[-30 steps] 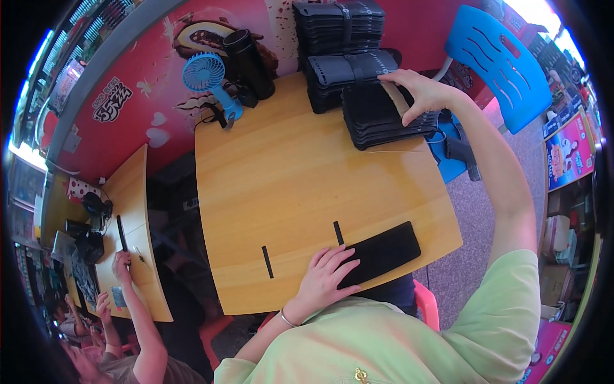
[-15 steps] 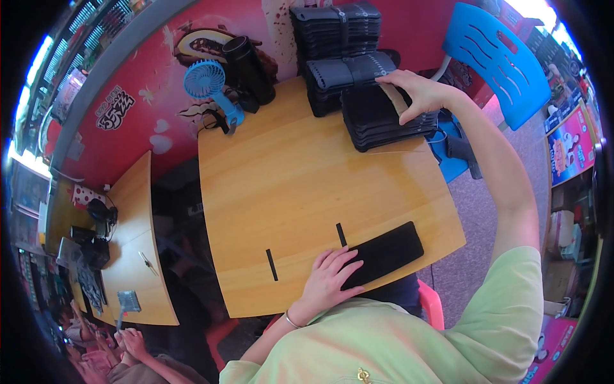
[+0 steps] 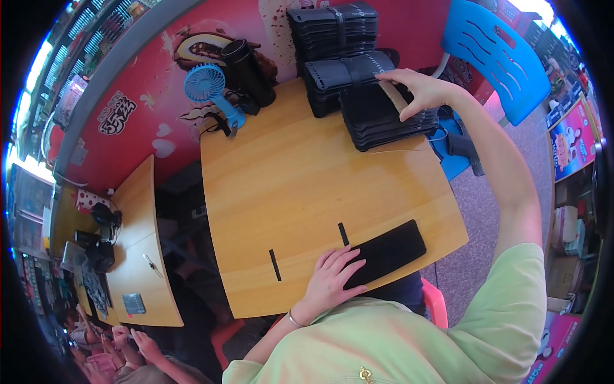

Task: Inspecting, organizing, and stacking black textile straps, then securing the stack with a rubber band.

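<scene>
My left hand (image 3: 334, 274) lies flat with fingers spread over the left end of a flat black rectangular pad (image 3: 391, 251) near the table's front edge. Two short black strips, a left one (image 3: 275, 265) and a right one (image 3: 344, 233), lie on the wood; the right one reaches close to my left fingertips. My right hand (image 3: 419, 91) reaches to the far right, over a stack of flat black pieces (image 3: 368, 110). Its thumb and forefinger are wide apart on the top, a tan strip (image 3: 395, 97) showing between them. The other fingers are hidden.
Banded black bundles (image 3: 336, 32) stand behind the stack against the red wall. A blue fan (image 3: 206, 84) and a black bottle (image 3: 248, 72) are at the far left corner. A blue chair (image 3: 495, 54) stands right. Another person's hands (image 3: 137, 345) are by the left table (image 3: 137, 256).
My hands hold nearly the same places while the view shifts slightly. At the left table, the other person's hands have moved apart, and a small grey packet now lies on the tabletop.
</scene>
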